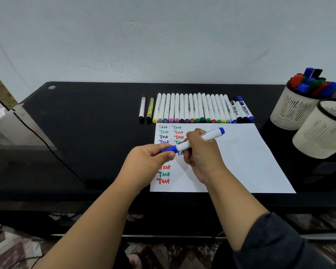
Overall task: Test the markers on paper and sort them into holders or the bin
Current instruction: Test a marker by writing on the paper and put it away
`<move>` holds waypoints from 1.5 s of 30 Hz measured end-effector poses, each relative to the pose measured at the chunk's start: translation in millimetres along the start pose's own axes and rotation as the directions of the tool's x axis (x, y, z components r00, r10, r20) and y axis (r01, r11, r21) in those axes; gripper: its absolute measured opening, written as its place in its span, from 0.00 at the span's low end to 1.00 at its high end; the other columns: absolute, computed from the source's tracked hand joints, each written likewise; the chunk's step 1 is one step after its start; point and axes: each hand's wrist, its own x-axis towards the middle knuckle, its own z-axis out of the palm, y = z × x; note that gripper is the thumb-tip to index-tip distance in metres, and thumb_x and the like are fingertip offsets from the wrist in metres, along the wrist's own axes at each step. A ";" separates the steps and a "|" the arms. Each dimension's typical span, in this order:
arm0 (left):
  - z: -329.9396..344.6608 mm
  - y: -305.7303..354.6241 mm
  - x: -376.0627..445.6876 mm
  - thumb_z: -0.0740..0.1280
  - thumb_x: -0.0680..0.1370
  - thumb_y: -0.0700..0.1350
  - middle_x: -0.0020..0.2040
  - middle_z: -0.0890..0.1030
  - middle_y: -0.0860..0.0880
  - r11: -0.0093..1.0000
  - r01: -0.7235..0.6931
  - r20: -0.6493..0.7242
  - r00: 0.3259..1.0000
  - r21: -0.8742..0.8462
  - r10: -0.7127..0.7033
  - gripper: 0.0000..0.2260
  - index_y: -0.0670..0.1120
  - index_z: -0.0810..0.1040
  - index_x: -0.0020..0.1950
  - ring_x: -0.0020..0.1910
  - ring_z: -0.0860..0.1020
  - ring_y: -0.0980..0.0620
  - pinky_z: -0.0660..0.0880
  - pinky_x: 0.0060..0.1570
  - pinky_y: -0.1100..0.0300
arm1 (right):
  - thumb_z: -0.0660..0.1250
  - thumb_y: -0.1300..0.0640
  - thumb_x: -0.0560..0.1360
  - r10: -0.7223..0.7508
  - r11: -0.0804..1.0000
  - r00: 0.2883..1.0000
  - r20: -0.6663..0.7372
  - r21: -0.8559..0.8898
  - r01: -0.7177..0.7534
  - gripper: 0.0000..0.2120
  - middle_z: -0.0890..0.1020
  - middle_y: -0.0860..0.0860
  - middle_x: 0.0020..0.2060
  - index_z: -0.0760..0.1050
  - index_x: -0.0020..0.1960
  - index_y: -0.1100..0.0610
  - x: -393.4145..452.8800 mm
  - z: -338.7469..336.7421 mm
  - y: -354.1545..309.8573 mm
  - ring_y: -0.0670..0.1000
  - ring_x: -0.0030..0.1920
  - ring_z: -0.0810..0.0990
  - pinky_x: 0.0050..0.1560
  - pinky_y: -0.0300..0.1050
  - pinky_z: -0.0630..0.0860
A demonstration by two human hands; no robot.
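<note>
Over the white paper (246,162) I hold a blue whiteboard marker (184,145) with both hands. My right hand (202,152) grips its white barrel. My left hand (151,160) pinches the blue cap (168,149) at the marker's left end. The cap sits on the marker. The sheet carries two columns of "Test" written in black, green, red and blue. A row of several markers (194,109) lies side by side just beyond the paper's far edge.
On the right stand two cream mesh holders: the far holder (291,111) is full of capped markers, the near holder (322,134) shows none. All rests on a black table (89,117). A black cable (52,150) runs across the table's left side.
</note>
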 end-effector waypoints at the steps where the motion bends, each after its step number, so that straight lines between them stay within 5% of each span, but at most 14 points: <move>1: 0.7 0.8 -0.2 0.69 0.75 0.47 0.44 0.77 0.59 1.000 0.009 0.007 1.000 -0.004 -0.009 0.13 0.51 0.80 0.59 0.43 0.74 0.58 0.71 0.37 0.67 | 0.60 0.63 0.76 0.007 1.000 1.000 -0.002 0.002 -0.007 0.14 0.68 0.48 0.20 0.62 0.34 0.54 -0.1 -0.1 0.0 0.45 0.20 0.65 0.22 0.35 0.62; 14: 8.8 10.4 -7.1 0.66 0.77 0.51 0.43 0.80 0.51 0.996 0.022 -0.036 0.999 0.082 -0.019 0.14 0.56 0.77 0.63 0.38 0.75 0.53 0.71 0.31 0.64 | 0.65 0.49 0.77 -0.011 1.000 0.995 -0.097 0.002 0.012 0.12 0.74 0.51 0.25 0.73 0.41 0.57 -10.3 -1.8 -7.8 0.45 0.22 0.67 0.24 0.37 0.64; 17: 7.5 14.1 -11.6 0.65 0.78 0.51 0.44 0.81 0.47 0.995 0.009 -0.068 0.998 0.097 -0.003 0.14 0.55 0.76 0.64 0.35 0.72 0.54 0.69 0.29 0.64 | 0.67 0.54 0.76 -0.084 0.992 0.984 -0.159 0.085 0.098 0.09 0.77 0.52 0.29 0.68 0.46 0.54 -14.8 -10.6 -14.3 0.46 0.26 0.69 0.28 0.38 0.67; 19: 6.6 18.2 -13.7 0.64 0.78 0.51 0.42 0.80 0.48 0.991 0.002 -0.062 0.998 0.134 0.006 0.15 0.54 0.76 0.64 0.33 0.70 0.55 0.67 0.28 0.65 | 0.66 0.61 0.75 -0.215 0.974 0.962 -0.169 -0.106 0.199 0.10 0.77 0.50 0.35 0.67 0.47 0.50 -15.7 -18.8 -18.4 0.47 0.32 0.71 0.33 0.37 0.70; 21: 6.1 25.8 -16.5 0.64 0.78 0.51 0.41 0.79 0.48 0.986 -0.019 -0.048 0.998 0.166 0.027 0.15 0.53 0.76 0.65 0.32 0.69 0.55 0.65 0.27 0.65 | 0.63 0.66 0.74 -0.396 0.828 0.916 -0.059 -0.454 0.329 0.15 0.72 0.46 0.41 0.71 0.52 0.47 -19.8 -24.6 -21.7 0.45 0.39 0.71 0.36 0.27 0.68; 23: 7.2 35.8 -18.5 0.64 0.78 0.51 0.43 0.80 0.47 0.989 -0.029 -0.032 0.999 0.143 0.034 0.14 0.53 0.76 0.64 0.34 0.72 0.52 0.67 0.30 0.63 | 0.62 0.67 0.75 -0.515 0.567 0.850 0.109 -0.701 0.433 0.19 0.66 0.45 0.48 0.74 0.60 0.48 -24.1 -29.3 -23.6 0.42 0.47 0.68 0.40 0.23 0.65; 26: 13.7 54.4 -19.9 0.65 0.78 0.51 0.44 0.81 0.48 0.992 -0.076 -0.007 0.997 0.101 0.077 0.13 0.52 0.78 0.61 0.37 0.75 0.50 0.68 0.32 0.63 | 0.65 0.64 0.76 -0.636 0.251 0.729 0.254 -0.825 0.507 0.17 0.64 0.48 0.54 0.77 0.62 0.53 -25.9 -38.7 -28.5 0.45 0.55 0.65 0.49 0.32 0.63; 30: 30.4 82.3 -17.0 0.67 0.76 0.51 0.43 0.78 0.57 0.973 -0.215 0.012 0.977 0.085 0.215 0.14 0.53 0.78 0.62 0.36 0.72 0.59 0.68 0.32 0.68 | 0.67 0.67 0.74 -0.717 0.103 0.639 0.280 -0.863 0.495 0.11 0.73 0.59 0.53 0.79 0.56 0.63 -21.3 -61.4 -51.6 0.57 0.51 0.75 0.45 0.47 0.75; 33: 48.1 101.3 -9.0 0.68 0.76 0.51 0.55 0.79 0.59 0.955 -0.296 0.098 0.951 0.025 0.293 0.18 0.54 0.75 0.66 0.49 0.75 0.63 0.68 0.40 0.73 | 0.64 0.67 0.76 -0.734 0.152 0.650 0.196 -0.886 0.439 0.11 0.73 0.58 0.55 0.77 0.57 0.63 -13.8 -84.9 -72.4 0.57 0.48 0.77 0.45 0.48 0.77; 36: 70.8 112.6 8.0 0.66 0.77 0.51 0.63 0.76 0.58 0.935 -0.354 0.142 0.927 0.016 0.348 0.21 0.54 0.70 0.70 0.61 0.74 0.60 0.70 0.55 0.66 | 0.62 0.64 0.77 -0.699 0.343 0.715 0.014 -0.871 0.352 0.12 0.72 0.52 0.58 0.74 0.59 0.58 -3.9 -111.9 -93.7 0.51 0.49 0.75 0.43 0.37 0.70; 40: 109.8 121.0 34.4 0.61 0.79 0.54 0.72 0.66 0.55 0.881 -0.409 0.182 0.910 0.237 0.373 0.24 0.53 0.62 0.75 0.71 0.64 0.54 0.61 0.67 0.58 | 0.63 0.60 0.78 -0.634 0.576 0.755 -0.169 -0.754 0.315 0.10 0.75 0.50 0.56 0.73 0.58 0.55 5.5 -148.9 -120.1 0.46 0.48 0.77 0.45 0.34 0.69; 45: 158.7 109.3 71.8 0.56 0.81 0.54 0.77 0.55 0.50 0.726 -0.461 0.305 0.886 0.511 0.348 0.27 0.45 0.54 0.77 0.75 0.54 0.53 0.55 0.70 0.59 | 0.59 0.60 0.78 -0.551 0.680 0.793 -0.260 -0.691 0.246 0.07 0.75 0.48 0.50 0.71 0.55 0.53 12.6 -185.4 -146.6 0.42 0.41 0.74 0.35 0.30 0.67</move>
